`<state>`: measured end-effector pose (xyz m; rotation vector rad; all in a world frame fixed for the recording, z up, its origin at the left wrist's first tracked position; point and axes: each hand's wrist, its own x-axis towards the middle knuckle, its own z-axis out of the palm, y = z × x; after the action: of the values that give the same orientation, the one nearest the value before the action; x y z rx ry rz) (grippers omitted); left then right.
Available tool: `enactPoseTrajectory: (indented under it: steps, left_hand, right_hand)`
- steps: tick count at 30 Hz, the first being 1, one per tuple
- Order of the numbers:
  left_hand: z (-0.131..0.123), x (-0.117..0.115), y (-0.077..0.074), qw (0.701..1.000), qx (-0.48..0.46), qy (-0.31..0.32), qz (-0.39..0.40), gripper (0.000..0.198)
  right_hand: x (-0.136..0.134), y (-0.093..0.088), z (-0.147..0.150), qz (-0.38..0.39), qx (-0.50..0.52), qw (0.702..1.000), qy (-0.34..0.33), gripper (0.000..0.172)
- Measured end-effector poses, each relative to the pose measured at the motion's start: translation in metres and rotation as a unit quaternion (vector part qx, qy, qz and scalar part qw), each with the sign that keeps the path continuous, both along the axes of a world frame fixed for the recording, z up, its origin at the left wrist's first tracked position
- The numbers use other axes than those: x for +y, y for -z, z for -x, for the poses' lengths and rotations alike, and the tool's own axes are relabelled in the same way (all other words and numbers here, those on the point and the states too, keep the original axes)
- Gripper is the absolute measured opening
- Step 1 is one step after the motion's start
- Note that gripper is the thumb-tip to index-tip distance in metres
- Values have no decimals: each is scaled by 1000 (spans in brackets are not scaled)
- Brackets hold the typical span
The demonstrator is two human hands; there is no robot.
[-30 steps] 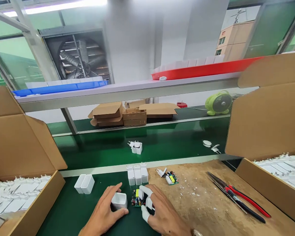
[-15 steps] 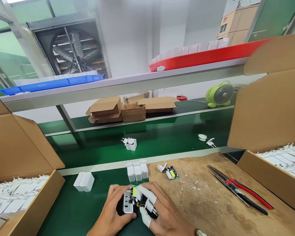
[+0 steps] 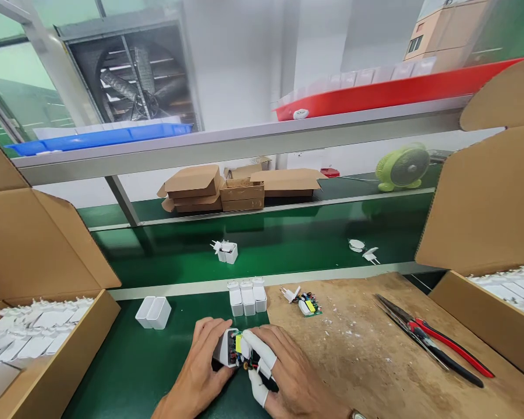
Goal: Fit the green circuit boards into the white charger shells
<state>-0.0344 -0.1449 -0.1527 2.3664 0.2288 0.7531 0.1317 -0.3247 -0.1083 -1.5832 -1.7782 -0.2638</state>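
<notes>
My left hand (image 3: pixel 204 359) is closed around a white plastic charger housing (image 3: pixel 223 349), its thumb below and fingers above. My right hand (image 3: pixel 283 364), with white covers on thumb and forefinger, grips a circuit board (image 3: pixel 241 343) with a yellow component. The board's left end meets the open side of the housing; how far it sits inside I cannot tell. Just beyond my hands stand three white charger housings (image 3: pixel 248 298) side by side. A second circuit board (image 3: pixel 309 304) with a white plug piece (image 3: pixel 290 294) lies on the brown board to their right.
Cardboard boxes of white parts stand at left (image 3: pixel 82 343) and right (image 3: pixel 484 302). Red-handled pliers (image 3: pixel 436 340) and tweezers (image 3: pixel 413 331) lie on the brown work board (image 3: pixel 358 361). Two white housings (image 3: pixel 153 312) stand at left. A green conveyor belt (image 3: pixel 283 244) runs behind, with more white parts.
The housing in my left hand has turned so its open side faces the circuit board, and the two are now closer together. The camera view has shifted slightly.
</notes>
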Motion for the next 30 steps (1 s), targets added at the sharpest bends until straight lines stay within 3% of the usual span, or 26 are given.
enactPoseTrajectory:
  steps: [30]
  left_hand:
    - [-2,-4,-7,999,-17,19,-30,65]
  right_hand:
    - [3,0,2,14,12,1000,-14,59]
